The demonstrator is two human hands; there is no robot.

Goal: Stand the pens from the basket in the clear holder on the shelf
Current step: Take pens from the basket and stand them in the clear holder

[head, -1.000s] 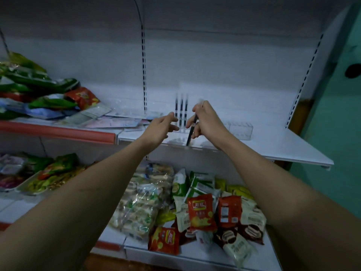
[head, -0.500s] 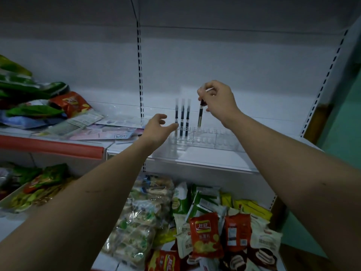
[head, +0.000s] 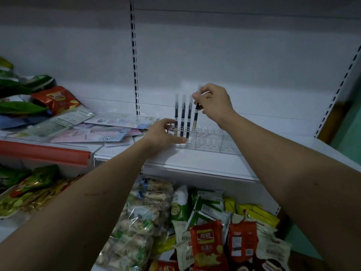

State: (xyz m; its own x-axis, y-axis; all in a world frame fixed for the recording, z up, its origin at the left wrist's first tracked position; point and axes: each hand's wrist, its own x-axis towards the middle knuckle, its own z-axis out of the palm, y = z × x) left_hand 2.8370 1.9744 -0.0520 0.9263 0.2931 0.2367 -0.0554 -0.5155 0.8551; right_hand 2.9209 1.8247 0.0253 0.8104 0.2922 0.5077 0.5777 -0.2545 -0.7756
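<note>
A clear holder (head: pixel 210 138) with a grid of slots sits on the white shelf (head: pixel 195 163). Three black pens (head: pixel 183 114) stand upright in its left slots. My right hand (head: pixel 214 102) pinches a fourth pen (head: pixel 196 116) near its top, upright, with its lower end at the slot just right of the three. My left hand (head: pixel 165 133) grips the holder's left front corner, thumb along its front edge. The basket is out of view.
Flat packets and papers (head: pixel 93 133) lie on the shelf left of the holder, with snack bags (head: pixel 56 98) further left. Below, more snack packets (head: pixel 211 241) fill the lower shelf. A slotted upright (head: pixel 134 65) runs up the back wall.
My right hand has lowered the pen from above the holder down to a slot beside the three pens. My left hand has moved right and taken hold of the holder's corner.
</note>
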